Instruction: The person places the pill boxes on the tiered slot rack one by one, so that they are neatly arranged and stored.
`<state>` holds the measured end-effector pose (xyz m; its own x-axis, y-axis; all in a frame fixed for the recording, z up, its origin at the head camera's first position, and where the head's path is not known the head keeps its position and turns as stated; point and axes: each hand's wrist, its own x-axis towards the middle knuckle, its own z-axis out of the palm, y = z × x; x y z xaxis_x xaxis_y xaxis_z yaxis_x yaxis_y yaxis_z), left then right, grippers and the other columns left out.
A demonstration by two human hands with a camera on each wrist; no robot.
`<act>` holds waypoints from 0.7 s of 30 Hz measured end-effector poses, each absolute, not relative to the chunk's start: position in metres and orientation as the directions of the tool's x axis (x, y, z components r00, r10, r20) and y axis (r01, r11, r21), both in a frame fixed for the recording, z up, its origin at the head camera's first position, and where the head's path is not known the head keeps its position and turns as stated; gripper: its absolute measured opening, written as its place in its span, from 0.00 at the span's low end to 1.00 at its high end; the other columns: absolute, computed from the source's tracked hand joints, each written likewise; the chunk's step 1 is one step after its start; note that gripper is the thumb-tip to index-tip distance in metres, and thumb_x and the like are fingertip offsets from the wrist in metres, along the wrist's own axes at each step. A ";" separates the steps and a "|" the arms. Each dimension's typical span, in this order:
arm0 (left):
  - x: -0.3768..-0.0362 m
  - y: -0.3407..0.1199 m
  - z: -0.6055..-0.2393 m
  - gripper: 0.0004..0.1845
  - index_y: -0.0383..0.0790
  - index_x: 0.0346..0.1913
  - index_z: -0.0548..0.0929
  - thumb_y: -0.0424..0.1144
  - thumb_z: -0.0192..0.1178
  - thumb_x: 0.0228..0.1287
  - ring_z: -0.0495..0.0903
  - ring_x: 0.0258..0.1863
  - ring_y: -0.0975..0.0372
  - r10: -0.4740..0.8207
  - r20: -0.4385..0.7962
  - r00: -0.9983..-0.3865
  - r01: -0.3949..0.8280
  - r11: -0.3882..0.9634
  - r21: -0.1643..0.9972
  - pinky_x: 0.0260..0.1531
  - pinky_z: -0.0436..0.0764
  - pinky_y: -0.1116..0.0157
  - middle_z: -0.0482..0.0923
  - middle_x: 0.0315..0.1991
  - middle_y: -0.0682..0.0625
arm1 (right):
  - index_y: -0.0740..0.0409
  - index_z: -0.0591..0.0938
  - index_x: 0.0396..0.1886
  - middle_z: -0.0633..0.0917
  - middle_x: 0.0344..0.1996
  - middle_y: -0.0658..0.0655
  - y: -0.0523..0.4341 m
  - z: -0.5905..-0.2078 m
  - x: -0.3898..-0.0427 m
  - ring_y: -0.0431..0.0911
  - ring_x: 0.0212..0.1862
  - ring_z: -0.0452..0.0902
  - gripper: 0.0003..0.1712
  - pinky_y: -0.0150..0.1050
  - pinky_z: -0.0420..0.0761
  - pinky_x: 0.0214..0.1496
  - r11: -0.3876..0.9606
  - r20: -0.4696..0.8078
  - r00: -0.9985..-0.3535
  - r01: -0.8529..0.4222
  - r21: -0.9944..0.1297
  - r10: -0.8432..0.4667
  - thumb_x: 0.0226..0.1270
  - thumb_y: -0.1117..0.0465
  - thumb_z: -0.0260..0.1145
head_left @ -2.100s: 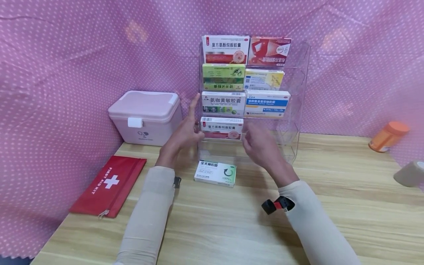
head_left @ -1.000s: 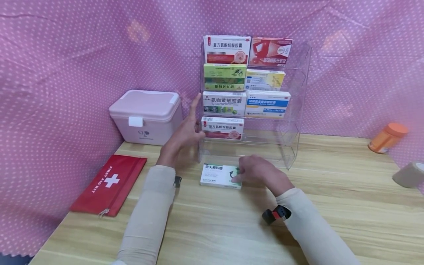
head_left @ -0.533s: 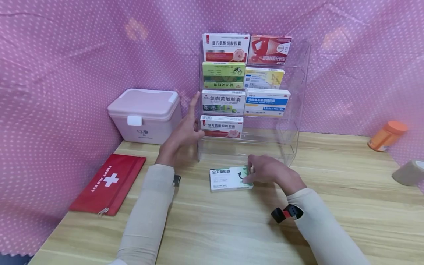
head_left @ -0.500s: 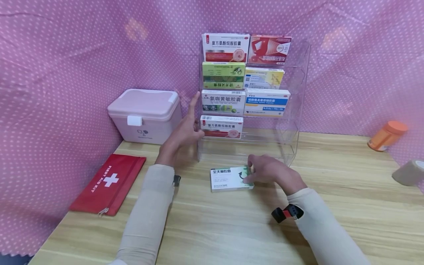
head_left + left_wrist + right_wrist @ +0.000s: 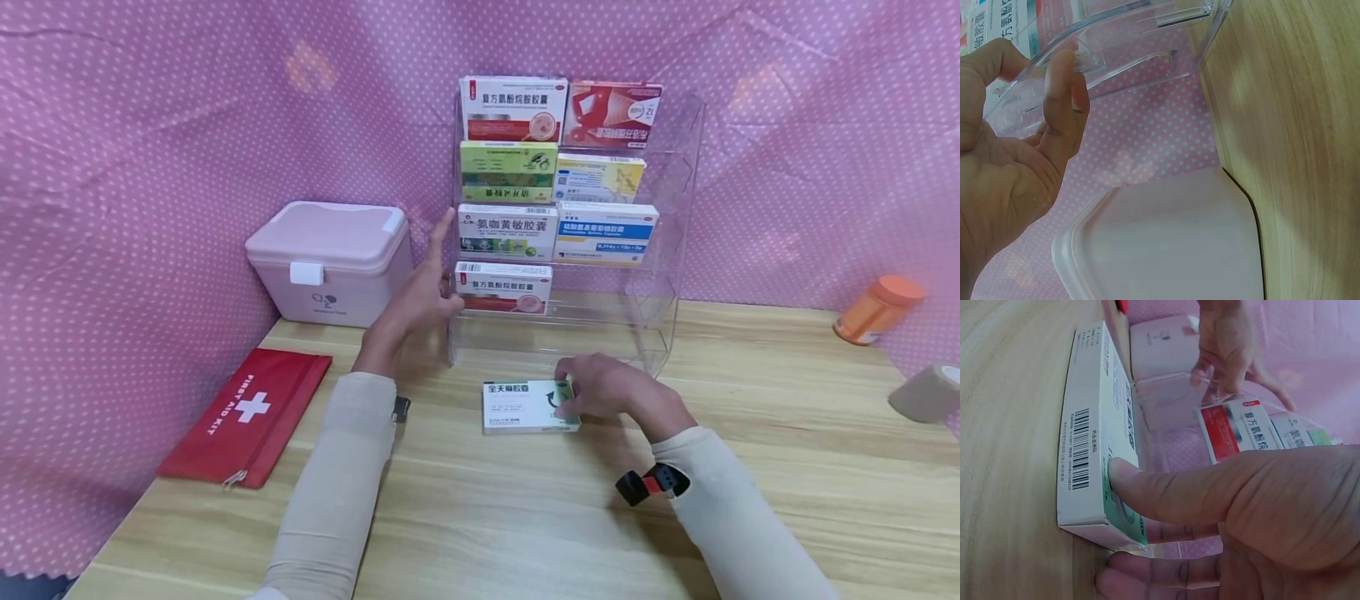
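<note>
In the head view a white and green medicine box (image 5: 521,407) is low in front of the clear display rack (image 5: 585,337). My right hand (image 5: 611,387) pinches its right end; the right wrist view shows the thumb (image 5: 1160,487) on the printed face and fingers at the far edge. A barcode marks the side of the medicine box (image 5: 1088,437) close to that camera. My left hand (image 5: 420,292) holds the rack's left side, index finger pointing up along it. In the left wrist view, thumb and fingers of the left hand (image 5: 1016,150) are about the rack's clear edge (image 5: 1116,19).
Upper tiers of the rack hold several medicine boxes, among them a red one (image 5: 611,115) and a green one (image 5: 508,172). Left of it stand a pink lidded case (image 5: 330,267) and a red first aid pouch (image 5: 243,421). An orange bottle (image 5: 877,310) and a beige roll (image 5: 926,393) lie right.
My right hand came down from the rack's lower tier to the white and green box. That box slid to the right with the hand. My left hand stays on the rack's side.
</note>
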<state>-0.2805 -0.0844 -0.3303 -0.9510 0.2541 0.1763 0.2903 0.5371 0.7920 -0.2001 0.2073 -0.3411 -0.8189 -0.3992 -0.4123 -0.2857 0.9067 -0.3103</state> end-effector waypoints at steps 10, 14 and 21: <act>-0.280 -0.084 -0.329 0.75 0.94 0.78 0.26 0.20 0.66 0.59 0.73 0.33 0.53 0.239 0.149 -0.960 0.259 0.539 0.801 0.30 0.82 0.62 0.46 0.89 0.37 | 0.51 0.79 0.59 0.84 0.45 0.54 0.207 -0.340 -0.201 0.51 0.48 0.76 0.27 0.47 0.80 0.54 0.902 -0.391 -0.829 -0.280 -0.329 -0.400 0.67 0.50 0.79; -0.279 -0.084 -0.330 0.75 0.92 0.79 0.27 0.20 0.66 0.59 0.73 0.35 0.52 0.238 0.148 -0.960 0.257 0.539 0.802 0.31 0.82 0.61 0.47 0.88 0.36 | 0.49 0.79 0.59 0.84 0.46 0.53 0.207 -0.341 -0.203 0.51 0.50 0.76 0.27 0.47 0.79 0.55 0.896 -0.380 -0.836 -0.263 -0.357 -0.396 0.65 0.52 0.80; -0.280 -0.083 -0.330 0.75 0.94 0.78 0.26 0.21 0.66 0.59 0.74 0.35 0.53 0.247 0.157 -0.956 0.270 0.537 0.799 0.32 0.83 0.62 0.49 0.88 0.35 | 0.53 0.81 0.46 0.87 0.46 0.56 0.209 -0.342 -0.207 0.52 0.50 0.81 0.13 0.51 0.83 0.59 0.796 -0.215 -0.854 -0.312 -0.519 -0.475 0.67 0.63 0.77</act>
